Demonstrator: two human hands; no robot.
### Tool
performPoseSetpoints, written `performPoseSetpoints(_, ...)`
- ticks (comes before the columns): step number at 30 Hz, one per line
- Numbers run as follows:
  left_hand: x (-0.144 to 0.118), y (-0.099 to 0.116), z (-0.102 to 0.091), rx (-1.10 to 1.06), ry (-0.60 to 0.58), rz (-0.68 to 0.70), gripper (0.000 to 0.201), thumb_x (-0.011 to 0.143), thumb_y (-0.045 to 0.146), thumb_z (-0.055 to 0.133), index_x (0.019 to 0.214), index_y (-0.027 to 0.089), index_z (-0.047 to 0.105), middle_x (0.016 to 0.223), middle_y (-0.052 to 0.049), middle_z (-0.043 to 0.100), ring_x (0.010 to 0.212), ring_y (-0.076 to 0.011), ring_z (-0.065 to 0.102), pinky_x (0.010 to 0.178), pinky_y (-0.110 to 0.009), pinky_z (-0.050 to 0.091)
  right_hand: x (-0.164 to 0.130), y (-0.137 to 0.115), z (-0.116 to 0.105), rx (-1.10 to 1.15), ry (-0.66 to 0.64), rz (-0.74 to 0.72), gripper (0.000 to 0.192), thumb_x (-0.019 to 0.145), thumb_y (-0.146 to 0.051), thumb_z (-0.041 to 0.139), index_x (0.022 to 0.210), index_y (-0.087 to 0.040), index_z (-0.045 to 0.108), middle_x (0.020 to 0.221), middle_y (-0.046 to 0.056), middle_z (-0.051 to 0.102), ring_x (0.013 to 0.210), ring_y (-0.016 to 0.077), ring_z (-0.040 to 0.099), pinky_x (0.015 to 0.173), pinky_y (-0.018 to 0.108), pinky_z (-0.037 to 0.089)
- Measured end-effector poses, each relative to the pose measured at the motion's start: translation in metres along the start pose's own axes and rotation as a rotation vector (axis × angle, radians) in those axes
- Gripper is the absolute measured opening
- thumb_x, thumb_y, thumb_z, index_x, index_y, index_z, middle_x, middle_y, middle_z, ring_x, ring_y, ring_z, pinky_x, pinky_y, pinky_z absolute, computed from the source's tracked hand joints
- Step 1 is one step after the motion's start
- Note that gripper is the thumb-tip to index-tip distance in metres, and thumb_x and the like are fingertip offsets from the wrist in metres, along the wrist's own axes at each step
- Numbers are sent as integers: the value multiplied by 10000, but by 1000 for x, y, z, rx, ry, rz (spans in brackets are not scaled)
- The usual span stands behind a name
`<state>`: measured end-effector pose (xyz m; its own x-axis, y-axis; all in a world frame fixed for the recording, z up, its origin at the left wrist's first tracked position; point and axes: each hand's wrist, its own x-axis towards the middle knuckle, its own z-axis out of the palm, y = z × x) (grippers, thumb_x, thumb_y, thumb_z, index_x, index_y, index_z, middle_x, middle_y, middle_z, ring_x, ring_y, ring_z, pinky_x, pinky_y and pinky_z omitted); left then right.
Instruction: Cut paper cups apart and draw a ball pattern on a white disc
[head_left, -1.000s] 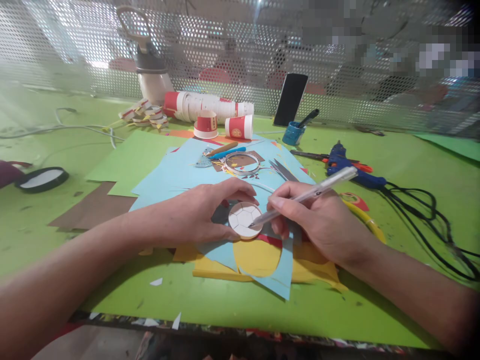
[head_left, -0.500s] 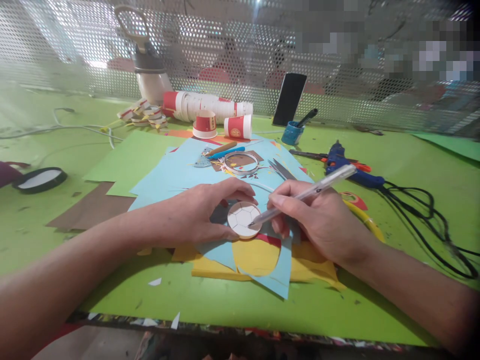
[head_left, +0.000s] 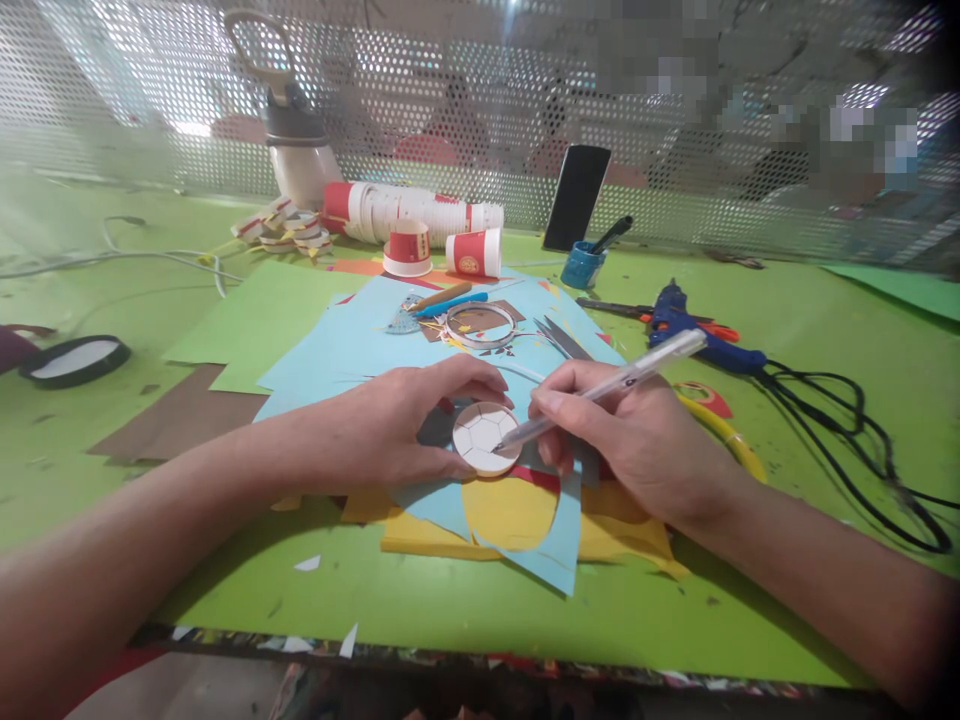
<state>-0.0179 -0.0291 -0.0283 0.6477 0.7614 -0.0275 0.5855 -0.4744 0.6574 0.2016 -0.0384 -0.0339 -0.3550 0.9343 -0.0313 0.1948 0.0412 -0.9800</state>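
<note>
A small white disc (head_left: pixel 480 432) bears black lines like the panels of a football. My left hand (head_left: pixel 420 420) curves around its left side, with thumb and fingers closed on its edge. My right hand (head_left: pixel 622 430) grips a clear-barrelled pen (head_left: pixel 611 385), its tip on the disc's face near the lower right. Beneath the hands lie light blue paper (head_left: pixel 555 560) and yellow paper (head_left: pixel 510 512). Scissors (head_left: pixel 562 338) rest just beyond my right hand, beside a ring-shaped roll of tape (head_left: pixel 480 326).
Paper cups (head_left: pixel 474 252) lie at the back near a bottle (head_left: pixel 300 150) and a propped phone (head_left: pixel 576 198). A blue glue gun (head_left: pixel 694 335) with a black cable (head_left: pixel 862 440) is at the right. Green paper (head_left: pixel 225 325) and a black-rimmed round lid (head_left: pixel 75 360) are at the left.
The view has shifted very slightly. Both hands keep their hold, and the pen tip stays at nearly the same spot on the disc.
</note>
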Motion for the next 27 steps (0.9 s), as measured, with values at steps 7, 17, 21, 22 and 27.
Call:
performPoseSetpoints(7,1,-1,-1,7,2,-2,511,792,389,676,1250,265,485,1257,-35,625,1123,-233,588,911,-351,469,0,0,0,-9,-6,-6,213,905,-186,567,695,-159,585,513,-30,638,438,43,541,442,128,425)
performPoseSetpoints(17,0,3,-1,10,4,-28,513,774,358,685,1244,264,504,1241,-34,631,1110,-238,596,895,-347,479,-1,1,-1,26,-31,-2,228,904,-178,556,677,-167,575,490,-34,629,428,47,539,432,138,408)
performPoseSetpoints(21,0,4,-2,11,-11,-37,507,779,375,678,1244,268,507,1234,-26,634,1097,-232,600,885,-341,480,-1,6,-3,70,-33,-23,216,913,-215,555,703,-172,575,506,-44,629,425,46,540,409,141,378)
performPoseSetpoints(22,0,4,-2,9,-12,-36,504,782,379,673,1245,267,508,1233,-28,635,1097,-232,600,885,-342,479,-1,6,-3,63,-33,-26,215,911,-217,557,701,-171,576,506,-43,628,424,47,537,405,143,373)
performPoseSetpoints(27,0,2,-2,18,-4,-9,514,785,392,671,1252,262,500,1249,-43,627,1113,-241,594,897,-350,474,-1,1,-1,3,-16,-9,211,898,-234,575,696,-173,573,518,-30,631,446,66,545,420,164,392)
